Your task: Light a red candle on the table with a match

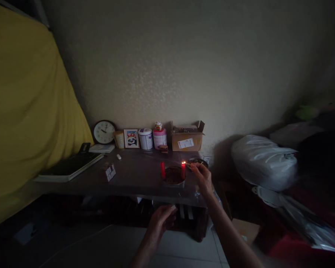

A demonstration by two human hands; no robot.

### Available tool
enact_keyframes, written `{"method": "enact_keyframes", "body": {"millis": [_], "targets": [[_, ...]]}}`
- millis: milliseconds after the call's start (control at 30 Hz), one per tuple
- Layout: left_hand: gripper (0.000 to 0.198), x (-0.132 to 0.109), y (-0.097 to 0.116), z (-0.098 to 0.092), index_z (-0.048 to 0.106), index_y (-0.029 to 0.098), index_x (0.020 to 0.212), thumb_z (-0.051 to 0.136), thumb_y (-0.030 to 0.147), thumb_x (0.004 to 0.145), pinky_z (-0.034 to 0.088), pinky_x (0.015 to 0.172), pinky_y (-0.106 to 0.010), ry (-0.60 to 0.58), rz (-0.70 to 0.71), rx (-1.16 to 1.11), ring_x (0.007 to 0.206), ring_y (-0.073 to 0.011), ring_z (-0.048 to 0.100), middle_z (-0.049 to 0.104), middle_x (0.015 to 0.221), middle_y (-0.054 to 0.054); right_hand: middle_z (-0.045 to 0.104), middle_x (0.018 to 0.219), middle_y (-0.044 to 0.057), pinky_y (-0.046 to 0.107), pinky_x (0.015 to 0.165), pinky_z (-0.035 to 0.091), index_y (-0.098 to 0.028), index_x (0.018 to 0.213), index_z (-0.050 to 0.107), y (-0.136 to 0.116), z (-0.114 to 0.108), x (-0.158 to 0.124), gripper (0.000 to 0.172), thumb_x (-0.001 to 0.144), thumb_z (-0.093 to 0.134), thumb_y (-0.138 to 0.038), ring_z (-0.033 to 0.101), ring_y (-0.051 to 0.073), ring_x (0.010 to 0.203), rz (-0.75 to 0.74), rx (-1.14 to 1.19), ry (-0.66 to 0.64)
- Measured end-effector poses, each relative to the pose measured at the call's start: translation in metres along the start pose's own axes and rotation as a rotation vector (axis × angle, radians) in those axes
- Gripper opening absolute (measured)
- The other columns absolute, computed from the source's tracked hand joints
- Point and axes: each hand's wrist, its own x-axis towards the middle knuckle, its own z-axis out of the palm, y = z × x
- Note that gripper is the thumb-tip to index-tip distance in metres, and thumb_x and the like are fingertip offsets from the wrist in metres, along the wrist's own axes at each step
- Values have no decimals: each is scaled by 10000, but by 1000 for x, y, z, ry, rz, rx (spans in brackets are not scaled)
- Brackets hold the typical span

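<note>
Two red candles stand at a round dark dish [174,180] on the low table: the left candle [163,170] shows no flame, while a flame glows at the top of the right candle [183,171]. My right hand [202,177] pinches a thin matchstick [188,164], its tip at that flame. Below the table's front edge is my left hand [159,222], its fingers closed round a small box [173,208], probably a matchbox. A second dark dish [197,161] lies partly behind my right hand.
The table [134,167] also bears a clock [104,131], framed picture [131,138], tubs, an open cardboard box [186,141], a patterned cube [109,172] and a flat tray [71,167]. A yellow cloth [30,96] hangs left; plastic bags [264,160] are piled right.
</note>
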Motion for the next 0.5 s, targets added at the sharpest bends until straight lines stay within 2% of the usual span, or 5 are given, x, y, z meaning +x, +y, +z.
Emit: {"method": "enact_keyframes", "body": {"millis": [133, 233, 300, 400, 500], "targets": [[377, 0, -2, -1, 612, 166, 847, 739, 433, 612, 477, 626, -244, -4, 4, -3, 724, -147, 654, 718, 909, -68, 570, 644, -13, 226, 593, 396, -165, 700, 621, -24, -16, 1, 255, 725, 634, -418, 495, 109, 603, 26, 49, -48], [384, 0, -2, 0, 607, 171, 845, 743, 437, 604, 477, 613, -240, 9, -4, 1, 699, -141, 653, 723, 902, -66, 538, 634, -26, 205, 583, 399, -174, 688, 592, -49, -39, 4, 223, 757, 632, -381, 484, 87, 584, 32, 249, -135], [373, -1, -1, 3, 606, 171, 839, 734, 441, 615, 473, 601, -233, 12, 0, 16, 692, -138, 652, 725, 902, -68, 533, 637, -31, 205, 564, 408, -191, 716, 577, -58, -58, 7, 223, 759, 620, -406, 490, 89, 572, 8, 360, -142], [359, -5, 2, 7, 607, 167, 829, 731, 433, 624, 477, 608, -233, 14, 1, 35, 705, -140, 655, 723, 902, -72, 556, 609, -32, 202, 521, 411, -199, 702, 596, -50, -87, 10, 276, 773, 545, -460, 498, 100, 543, 6, 113, -102], [376, -8, 2, 8, 601, 167, 804, 756, 433, 588, 485, 608, -239, 40, -8, 31, 681, -138, 654, 726, 862, -62, 589, 586, -24, 182, 514, 400, -187, 605, 629, -32, -108, 13, 242, 725, 578, -391, 508, 100, 548, 44, -212, -22]]}}
